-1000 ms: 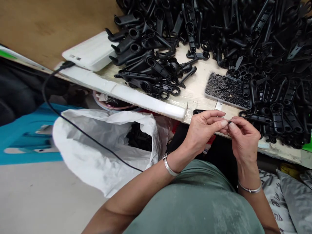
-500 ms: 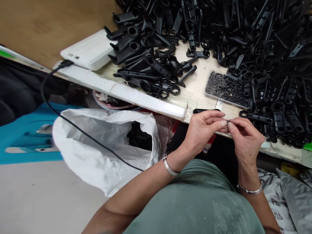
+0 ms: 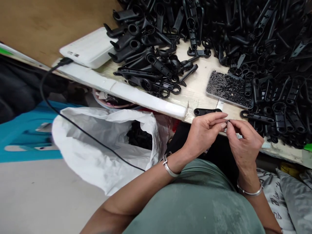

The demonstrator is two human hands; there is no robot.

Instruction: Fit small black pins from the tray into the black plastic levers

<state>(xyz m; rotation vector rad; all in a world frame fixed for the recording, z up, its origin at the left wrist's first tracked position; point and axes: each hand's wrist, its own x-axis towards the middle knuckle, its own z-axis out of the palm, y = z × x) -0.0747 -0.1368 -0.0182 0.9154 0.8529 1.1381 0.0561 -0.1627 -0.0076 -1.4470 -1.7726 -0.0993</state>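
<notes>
My left hand (image 3: 204,131) and my right hand (image 3: 245,138) meet fingertip to fingertip at the table's front edge. Between the pinched fingers shows a tiny dark piece (image 3: 227,121), too small to name. Both hands are closed on it. Just behind my left hand lies a flat black plastic handle part (image 3: 207,111), partly covered by the fingers. Another black handle part (image 3: 257,116) lies behind my right hand. Beyond them stands a clear shallow box (image 3: 227,100) filled with small dark pieces (image 3: 224,85) that look like screws.
Black plastic handles (image 3: 156,61) are heaped at the left and back, with more (image 3: 282,107) on the right. A white power bank (image 3: 89,48) with a black cable (image 3: 73,122) sits on the left edge. Below it, an open white sack (image 3: 80,139) holds dark parts.
The fingertips have shifted very slightly, still pinched together around the tiny piece. The view has moved a little, showing more of the handle part behind my left hand.
</notes>
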